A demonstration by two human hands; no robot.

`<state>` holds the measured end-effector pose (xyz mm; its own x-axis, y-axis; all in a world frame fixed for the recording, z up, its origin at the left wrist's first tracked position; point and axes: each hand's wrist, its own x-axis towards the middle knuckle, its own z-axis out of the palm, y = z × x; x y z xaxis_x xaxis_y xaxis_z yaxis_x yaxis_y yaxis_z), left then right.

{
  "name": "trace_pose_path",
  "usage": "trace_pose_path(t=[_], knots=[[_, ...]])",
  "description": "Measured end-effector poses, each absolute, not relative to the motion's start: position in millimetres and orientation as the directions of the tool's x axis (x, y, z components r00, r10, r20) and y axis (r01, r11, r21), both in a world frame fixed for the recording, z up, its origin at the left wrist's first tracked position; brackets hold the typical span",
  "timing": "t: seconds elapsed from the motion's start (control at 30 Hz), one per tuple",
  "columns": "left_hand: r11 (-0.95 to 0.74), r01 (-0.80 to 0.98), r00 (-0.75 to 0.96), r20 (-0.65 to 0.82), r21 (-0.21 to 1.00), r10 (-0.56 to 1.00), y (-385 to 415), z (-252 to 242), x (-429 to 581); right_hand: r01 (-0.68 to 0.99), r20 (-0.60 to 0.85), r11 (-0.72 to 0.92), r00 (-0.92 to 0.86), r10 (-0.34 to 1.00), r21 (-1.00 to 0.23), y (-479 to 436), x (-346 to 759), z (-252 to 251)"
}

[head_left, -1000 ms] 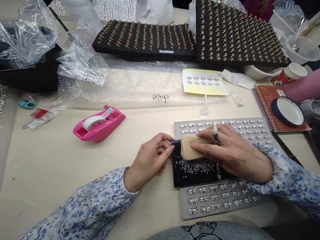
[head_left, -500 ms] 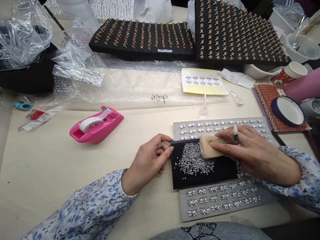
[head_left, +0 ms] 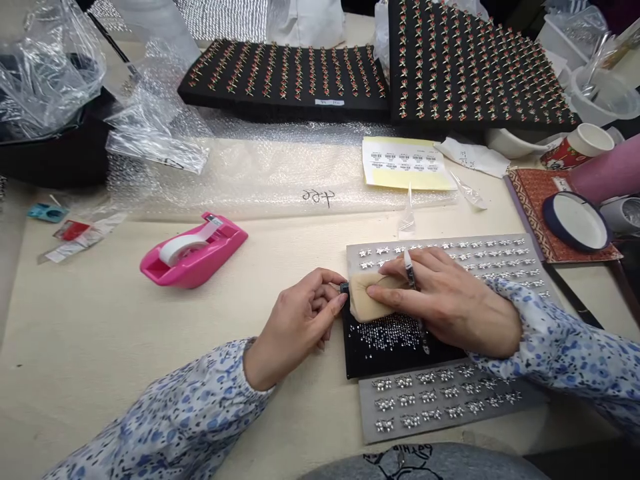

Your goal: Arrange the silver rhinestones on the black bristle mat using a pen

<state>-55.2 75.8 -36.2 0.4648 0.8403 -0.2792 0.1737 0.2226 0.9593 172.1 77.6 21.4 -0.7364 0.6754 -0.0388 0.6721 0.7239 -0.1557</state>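
Cream-covered worktable (head_left: 100, 320), bench-style layout, viewing from the head cam. Fingers first: my right fingers (head_left: 395, 293) are spread and pressed down over a beige makeup sponge (head_left: 375, 298), so the right hand (head_left: 445, 303) has the sponge flat against a black board (head_left: 400, 363). A slim metal-tipped tool (head_left: 409, 267) sits between those fingers; exact type too small to tell. Left fingers (head_left: 325, 293) are curled nearly closed, tips pinching the board's 10 o'clock corner; left hand (head_left: 297, 313) sits just outside the board at 9 o'clock.

Sponge is on the upper part of the board. Silver rhinestones (head_left: 385, 332) are scattered in loose rows just below it, at its 6 o'clock. Board lies on a grey sheet (head_left: 373, 430) carrying rows of silver star-shaped pieces (head_left: 405, 400), visible at 12 and 6 o'clock around the board.

Further out from the board: pink tape dispenser (head_left: 193, 253) at 9 o'clock, barcode label sheet (head_left: 405, 163) at 12, on bubble wrap (head_left: 280, 177). Two black foam boards of red-and-gold pins (head_left: 285, 80) (head_left: 480, 67) at 12 to 1. Dark-rimmed round lid (head_left: 575, 222) on a red patterned mat (head_left: 535, 207) at 2.
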Motion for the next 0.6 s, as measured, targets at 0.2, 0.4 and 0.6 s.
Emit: trace_pose_path(t=[0.2,0.4,0.6], knots=[[0.211,0.186,0.461,-0.275,0.96,0.844,76.6,-35.1,-55.4,0.71,-0.039,0.686,-0.699,0.714,-0.159,68.6,205.9,26.2],[0.207,0.19,0.462,-0.273,0.96,0.844,76.7,-34.8,-55.6,0.739,0.0,0.642,-0.656,0.755,-0.204,59.0,236.4,29.0],[0.2,0.209,0.452,-0.276,0.957,0.848,77.1,-33.6,-54.6,0.675,0.0,0.702,-0.721,0.693,-0.225,54.9,206.9,25.6]])
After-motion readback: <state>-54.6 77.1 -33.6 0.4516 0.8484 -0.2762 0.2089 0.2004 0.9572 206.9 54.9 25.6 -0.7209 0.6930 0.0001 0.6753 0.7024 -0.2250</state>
